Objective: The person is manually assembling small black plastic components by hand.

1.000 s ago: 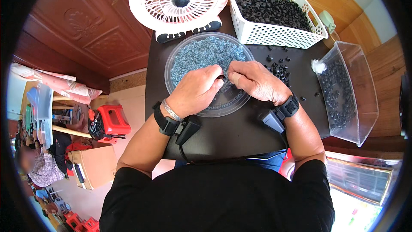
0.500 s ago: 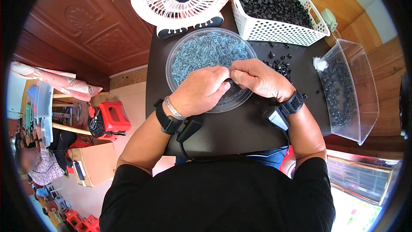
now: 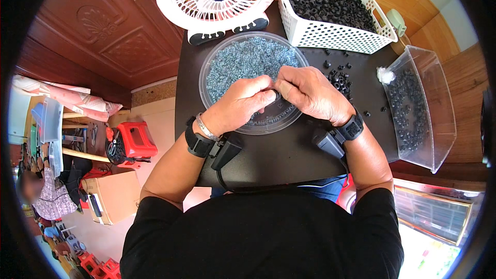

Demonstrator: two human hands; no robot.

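Both hands meet over the round clear tub [image 3: 205, 90], which holds many small bluish, see-through ring-like pieces [image 3: 248, 57]. My left hand [image 3: 240, 103] is closed, thumb and forefinger pinched together. Against its fingertips, my right hand [image 3: 315, 93] pinches too, its fingers curled. Whatever sits between the fingertips is hidden or too small to name. Just right of the tub lie loose small black parts [image 3: 339, 80] on the dark table [image 3: 268, 160]. Each wrist wears a black strap with a box-shaped device on it.
A white perforated basket [image 3: 336, 36] full of black parts stands at the back right. At the right edge is a clear bin [image 3: 431, 108] with more dark pieces. A white fan [image 3: 219, 13] stands behind the tub. Off to the left, a person [image 3: 54, 196] sits beyond a cardboard box [image 3: 114, 196].
Both hands have shifted slightly; the right fingers have moved a little up and left, and the left fingers have tilted. More of the tub's bottom shows beneath them.
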